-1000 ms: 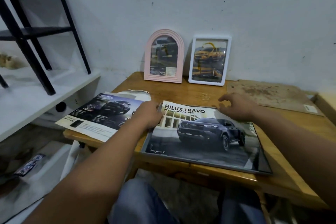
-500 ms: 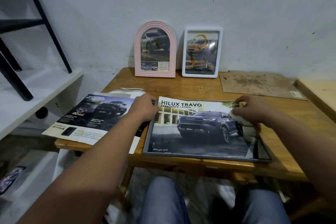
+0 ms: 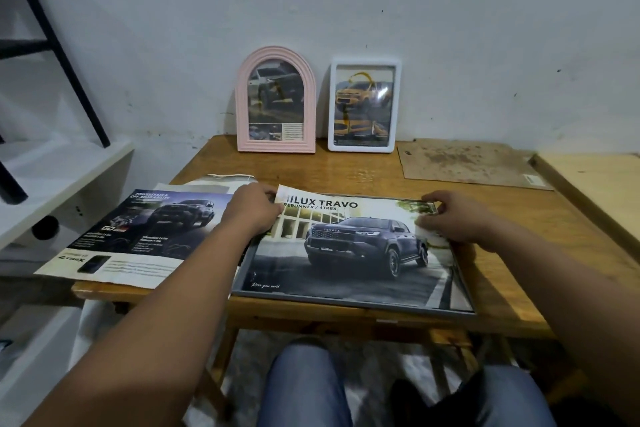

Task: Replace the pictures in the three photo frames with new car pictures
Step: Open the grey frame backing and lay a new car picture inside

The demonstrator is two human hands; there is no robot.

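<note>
A large grey frame [image 3: 349, 301] lies flat at the table's front edge. On it lies a Hilux Travo truck picture [image 3: 360, 246]. My left hand [image 3: 252, 208] pinches the picture's top left corner, which curls up off the frame. My right hand [image 3: 453, 218] presses its fingers on the picture's top right corner. A pink arched frame [image 3: 276, 100] and a white rectangular frame [image 3: 363, 106] stand against the wall, each with a car picture inside.
A second truck brochure page [image 3: 138, 236] lies on the wooden table's [image 3: 353, 170] left side, hanging over the edge, with white papers beneath. A brown backing board [image 3: 467, 161] lies at the back right. A white shelf [image 3: 52, 184] with a black rack stands left.
My left hand has lifted the picture's top left corner. My right hand has slid to the top right corner. The camera has tilted and pulled back.
</note>
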